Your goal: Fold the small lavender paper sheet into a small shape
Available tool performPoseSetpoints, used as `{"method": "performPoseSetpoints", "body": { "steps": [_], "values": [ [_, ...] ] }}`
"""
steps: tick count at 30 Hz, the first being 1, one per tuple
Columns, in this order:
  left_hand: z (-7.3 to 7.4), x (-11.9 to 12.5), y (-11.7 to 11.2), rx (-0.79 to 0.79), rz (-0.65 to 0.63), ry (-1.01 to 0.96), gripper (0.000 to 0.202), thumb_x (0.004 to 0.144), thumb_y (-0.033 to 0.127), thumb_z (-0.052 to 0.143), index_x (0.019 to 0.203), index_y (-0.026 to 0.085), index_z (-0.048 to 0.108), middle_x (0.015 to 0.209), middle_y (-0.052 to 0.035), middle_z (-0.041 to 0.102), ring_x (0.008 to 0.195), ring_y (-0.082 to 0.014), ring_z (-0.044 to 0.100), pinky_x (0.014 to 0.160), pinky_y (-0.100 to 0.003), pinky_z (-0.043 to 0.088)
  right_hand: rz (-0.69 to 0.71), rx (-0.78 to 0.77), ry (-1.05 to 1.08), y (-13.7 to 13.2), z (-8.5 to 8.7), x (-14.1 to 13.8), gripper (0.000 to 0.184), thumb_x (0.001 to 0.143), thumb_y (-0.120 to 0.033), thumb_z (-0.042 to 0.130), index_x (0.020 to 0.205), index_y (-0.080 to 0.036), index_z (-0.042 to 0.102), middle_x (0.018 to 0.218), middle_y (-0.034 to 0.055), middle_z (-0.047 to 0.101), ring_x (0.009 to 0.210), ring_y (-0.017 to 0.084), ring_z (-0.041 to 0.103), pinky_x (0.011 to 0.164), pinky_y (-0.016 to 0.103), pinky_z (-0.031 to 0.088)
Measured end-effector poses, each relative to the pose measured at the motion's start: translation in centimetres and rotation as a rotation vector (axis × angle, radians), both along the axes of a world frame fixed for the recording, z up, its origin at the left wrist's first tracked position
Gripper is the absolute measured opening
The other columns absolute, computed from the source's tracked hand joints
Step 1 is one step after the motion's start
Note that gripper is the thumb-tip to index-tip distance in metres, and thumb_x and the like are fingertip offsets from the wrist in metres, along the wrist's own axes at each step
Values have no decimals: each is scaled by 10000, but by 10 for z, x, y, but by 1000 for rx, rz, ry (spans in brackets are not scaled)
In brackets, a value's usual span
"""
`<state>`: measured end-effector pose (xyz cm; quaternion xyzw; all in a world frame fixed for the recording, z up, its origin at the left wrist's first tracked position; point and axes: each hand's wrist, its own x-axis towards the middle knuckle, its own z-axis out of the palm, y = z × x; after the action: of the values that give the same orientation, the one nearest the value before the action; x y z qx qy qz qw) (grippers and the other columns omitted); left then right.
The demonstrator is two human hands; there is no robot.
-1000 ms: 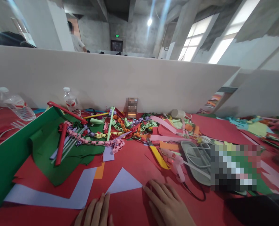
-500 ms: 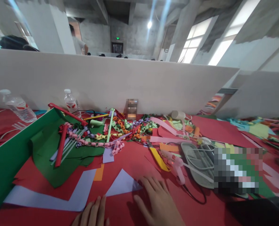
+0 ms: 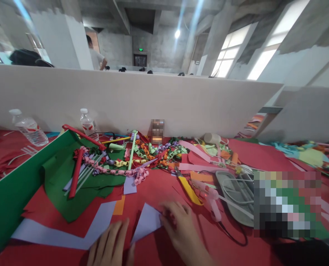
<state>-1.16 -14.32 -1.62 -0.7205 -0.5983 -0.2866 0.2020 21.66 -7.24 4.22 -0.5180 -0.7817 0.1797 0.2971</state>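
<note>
A folded purple paper piece (image 3: pixel 147 221) with a pointed top lies on the red table in front of me. My right hand (image 3: pixel 182 231) has its fingers curled in and pinches the paper's right corner. To the left, my left hand (image 3: pixel 109 242) rests flat with fingers stretched, its thumb near the paper's lower left edge. Beside that hand lies an angled purple paper strip (image 3: pixel 56 236), which its fingers partly overlap. The lower parts of both hands are cut off by the frame.
A yellow utility knife (image 3: pixel 190 190) and a pink glue gun (image 3: pixel 213 203) lie right of centre, near a grey tray (image 3: pixel 221 195). Paper chains (image 3: pixel 120 171), red paper tubes (image 3: pixel 76 177) and green paper (image 3: pixel 64 203) spread behind. Two water bottles (image 3: pixel 31 131) stand by the white partition (image 3: pixel 125 94).
My right hand's fingers have closed from spread to a pinch at the paper's corner. The purple paper has turned slightly and shifted right. My left hand has moved slightly up and right.
</note>
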Motion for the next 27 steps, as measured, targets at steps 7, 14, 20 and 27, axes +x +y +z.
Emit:
{"method": "performPoseSetpoints", "body": {
  "steps": [7, 14, 20, 27],
  "values": [
    [72, 6, 101, -450, -427, -651, 341, 1008, 356, 458, 1286, 237, 618, 1409, -94, 578, 1325, -233, 523, 1100, -404, 440, 81, 163, 196, 52, 22, 10, 132, 960, -167, 482, 908, -230, 585, 893, 38, 685, 860, 212, 630, 807, 348, 472],
    [47, 14, 122, -674, -519, -1006, 334, 983, 445, 488, 1050, 234, 737, 1393, -106, 592, 1355, -304, 480, 1102, -470, 405, 252, 217, 274, 57, -10, 15, 213, 975, -104, 447, 1052, -268, 558, 1163, 68, 676, 1161, 212, 594, 975, 371, 494],
    [35, 21, 117, -766, -593, -1378, 632, 817, 431, 736, 1363, 174, 547, 1179, -133, 721, 1060, -271, 683, 913, -372, 538, 362, 120, 212, 50, -6, 17, 230, 971, -96, 432, 1081, -268, 539, 1430, 74, 549, 1414, 230, 390, 1120, 462, 405],
    [36, 19, 121, -696, -445, -1392, 381, 792, 454, 725, 997, 133, 713, 916, -83, 774, 850, -244, 718, 731, -300, 569, 241, 34, 155, 49, 1, 21, 142, 982, -223, 477, 950, -252, 612, 1501, 65, 467, 1444, 269, 338, 1141, 504, 354]
  ]
}}
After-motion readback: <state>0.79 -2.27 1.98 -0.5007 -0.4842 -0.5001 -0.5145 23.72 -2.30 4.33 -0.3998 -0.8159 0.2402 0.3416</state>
